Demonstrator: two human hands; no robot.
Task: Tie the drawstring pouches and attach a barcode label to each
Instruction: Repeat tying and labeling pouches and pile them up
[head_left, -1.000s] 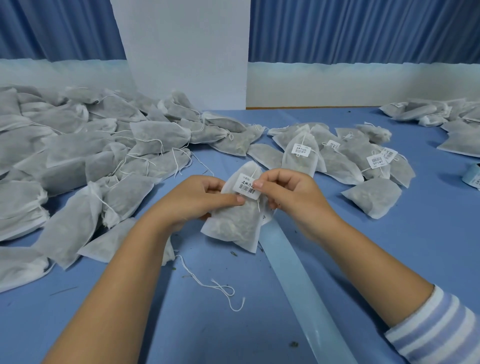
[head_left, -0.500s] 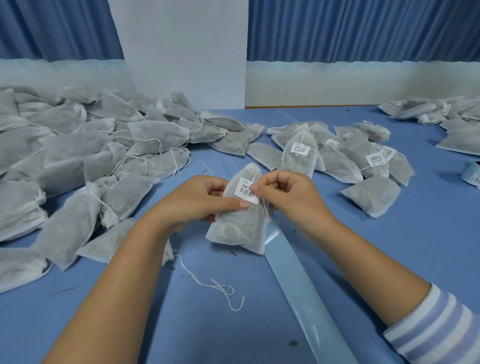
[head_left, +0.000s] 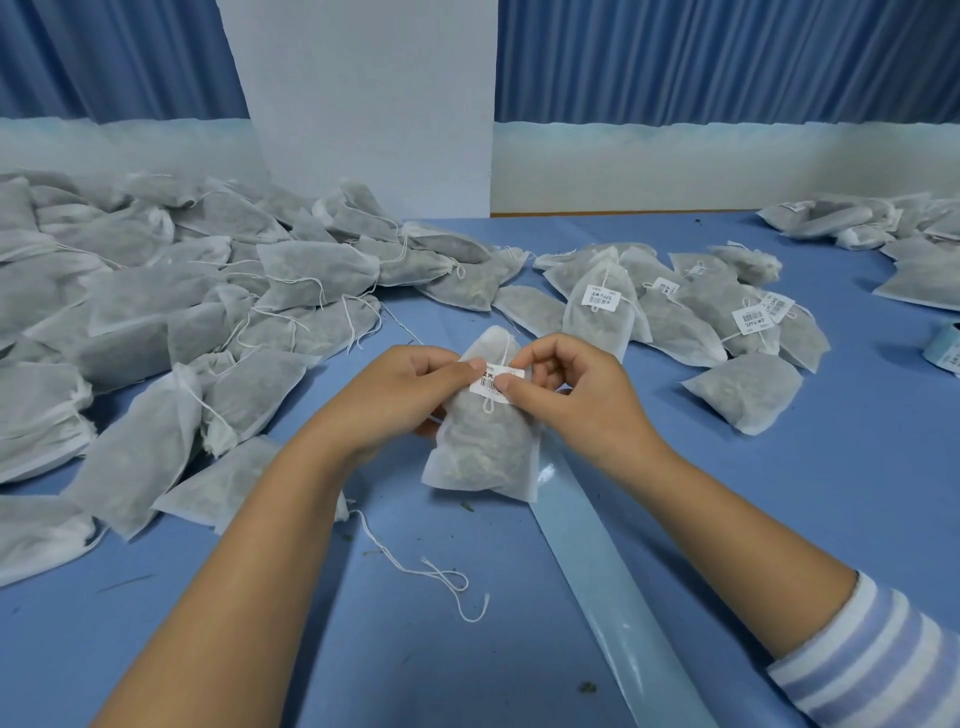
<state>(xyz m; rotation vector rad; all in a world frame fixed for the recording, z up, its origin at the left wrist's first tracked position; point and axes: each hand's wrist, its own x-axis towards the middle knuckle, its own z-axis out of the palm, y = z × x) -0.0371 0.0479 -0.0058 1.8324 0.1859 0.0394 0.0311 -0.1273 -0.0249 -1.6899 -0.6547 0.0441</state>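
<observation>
Right at the middle of the blue worktop (head_left: 779, 499), both hands hold one white drawstring pouch (head_left: 483, 447), filled with something dark and greenish. It stands nearly upright with its gathered neck pointing away from the person. Its lower right corner hangs over a long, glossy, pale strip of backing paper (head_left: 613, 587) that runs toward the near edge. Whether the pouch's bottom edge touches the worktop cannot be told.

The left hand (head_left: 415, 389) grips the pouch from the left side, fingers curled behind it and the thumb pressed on the left end of a barcode label (head_left: 493, 381) lying across the upper front. The right hand (head_left: 576, 395) pinches the label's right end, thumb on its face and the other fingers (head_left: 550, 358) curled narrowly above and behind it. The pouch's drawstring (head_left: 488, 404) runs down under the label and ends in a small loop just below it.

To the left lies a big heap of pouches (head_left: 182, 301) with loose white strings and no labels showing. To the right, beyond the hands, a smaller cluster of labelled pouches (head_left: 675, 317) lies flat, several barcodes facing up. More pouches (head_left: 883, 223) sit at the far right corner, and a label roll (head_left: 948, 353) is cut off by the right edge. A loose string (head_left: 431, 571) curls on the worktop between the forearms. The right forearm ends in a striped sleeve (head_left: 872, 670).
</observation>
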